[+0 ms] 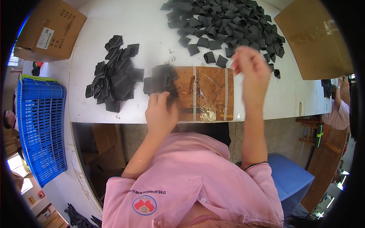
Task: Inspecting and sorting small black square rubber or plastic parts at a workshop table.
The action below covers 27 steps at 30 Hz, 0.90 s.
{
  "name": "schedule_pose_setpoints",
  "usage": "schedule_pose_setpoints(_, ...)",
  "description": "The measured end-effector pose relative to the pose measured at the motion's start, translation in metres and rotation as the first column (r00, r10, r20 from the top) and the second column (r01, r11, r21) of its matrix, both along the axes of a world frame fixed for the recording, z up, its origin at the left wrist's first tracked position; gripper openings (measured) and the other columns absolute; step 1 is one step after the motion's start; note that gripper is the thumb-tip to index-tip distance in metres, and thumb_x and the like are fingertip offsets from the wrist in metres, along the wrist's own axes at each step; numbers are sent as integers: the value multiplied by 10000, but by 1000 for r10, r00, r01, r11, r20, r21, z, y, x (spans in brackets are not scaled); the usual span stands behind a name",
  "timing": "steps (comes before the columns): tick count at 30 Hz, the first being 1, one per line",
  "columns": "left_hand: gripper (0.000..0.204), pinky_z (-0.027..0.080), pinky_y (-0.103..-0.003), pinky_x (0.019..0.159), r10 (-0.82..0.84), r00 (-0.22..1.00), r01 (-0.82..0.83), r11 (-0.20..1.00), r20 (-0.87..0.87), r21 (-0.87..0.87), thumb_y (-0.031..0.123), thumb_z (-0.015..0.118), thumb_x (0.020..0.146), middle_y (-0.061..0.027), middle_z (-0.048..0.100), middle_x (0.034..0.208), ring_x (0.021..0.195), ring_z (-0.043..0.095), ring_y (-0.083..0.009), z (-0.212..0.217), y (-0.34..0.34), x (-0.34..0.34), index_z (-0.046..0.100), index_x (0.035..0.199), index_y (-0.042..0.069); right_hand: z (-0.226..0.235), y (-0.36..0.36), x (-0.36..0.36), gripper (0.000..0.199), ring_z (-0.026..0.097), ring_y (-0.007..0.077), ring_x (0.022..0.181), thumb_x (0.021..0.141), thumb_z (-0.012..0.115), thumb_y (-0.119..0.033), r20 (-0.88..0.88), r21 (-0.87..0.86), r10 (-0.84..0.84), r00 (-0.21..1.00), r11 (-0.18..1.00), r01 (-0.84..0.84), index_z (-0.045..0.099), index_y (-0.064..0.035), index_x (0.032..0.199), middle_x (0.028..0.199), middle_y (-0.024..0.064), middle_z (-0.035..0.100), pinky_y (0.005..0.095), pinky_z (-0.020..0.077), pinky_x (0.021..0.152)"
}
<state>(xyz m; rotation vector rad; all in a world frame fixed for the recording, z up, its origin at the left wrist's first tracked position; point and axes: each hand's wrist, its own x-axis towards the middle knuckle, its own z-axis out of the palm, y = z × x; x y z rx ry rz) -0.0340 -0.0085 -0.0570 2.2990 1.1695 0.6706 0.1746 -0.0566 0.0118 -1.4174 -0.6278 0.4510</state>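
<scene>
My left hand (pixel 161 114) has its fingers curled round the lower edge of a small stack of black fabric pieces (pixel 164 78), at the left side of a brown taped board (pixel 213 89). The board lies flat near the table's front edge. Smeared by motion, my right hand (pixel 249 66) is raised beyond the board's right side, near the front of a large heap of short black fabric tubes (pixel 228 28). Whether it holds anything is not visible. Left of the board lies a second pile of flattened black pieces (pixel 118 78).
Cardboard boxes stand at the far left (pixel 72 26) and far right (pixel 315 38) of the white table (pixel 152 38). A blue plastic crate (pixel 42 125) is at the left, a blue stool (pixel 287 178) at the lower right. Another person's arm (pixel 338 95) shows at the right.
</scene>
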Motion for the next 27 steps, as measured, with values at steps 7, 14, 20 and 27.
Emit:
schedule_pose_setpoints(7,167,426,-371,539,63,969,-44,995,-239,86,41,605,673,-142,485,793,616,525,-302,-22,5,-1,509,808,19,-58,-38,-74,99,514,78,567,810,522,-82,-234,-283,326,916,879,-385,572,2,825,641,35,568,219,413,521)
schedule_pose_setpoints(14,122,434,-368,597,25,995,-18,997,-98,71,-27,546,682,-152,493,833,721,520,-323,-19,13,-13,513,791,16,-62,-28,-89,112,541,217,528,782,526,-83,-23,-370,502,864,799,-474,565,21,796,622,137,559,299,415,507)
schedule_pose_setpoints(20,206,435,-363,684,-87,989,101,988,-122,115,-41,566,665,-170,481,939,842,498,-320,-6,27,-8,543,860,19,-69,-29,-91,122,549,258,532,778,533,-102,-11,-416,513,858,778,-470,572,12,794,624,145,564,323,418,510)
schedule_pose_setpoints(27,143,424,-305,603,-190,981,190,935,-28,299,-48,594,655,-124,523,901,760,513,-235,-1,39,-9,551,776,14,-65,-34,-91,142,547,150,586,792,538,-116,-71,-423,508,858,764,-487,571,20,817,653,87,579,271,431,548)
